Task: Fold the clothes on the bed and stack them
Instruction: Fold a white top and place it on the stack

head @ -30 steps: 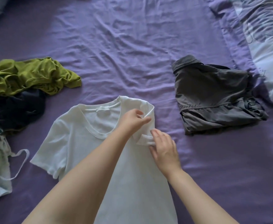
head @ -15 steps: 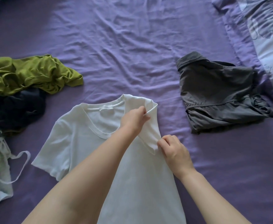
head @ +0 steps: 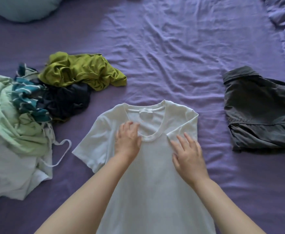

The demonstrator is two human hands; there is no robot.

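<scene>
- Two hands, left hand and right hand, lie flat, gripping nothing, on white cotton T-shirt.
- Flat palms likely smooth the folded-in right sleeve on purple bed sheet.

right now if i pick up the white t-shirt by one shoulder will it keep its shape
Probably not. The white t-shirt looks thin and soft, with its right sleeve already folded in, so it would likely droop and unfold. It seems light, and may slide easily over the wrinkled sheet.
</scene>
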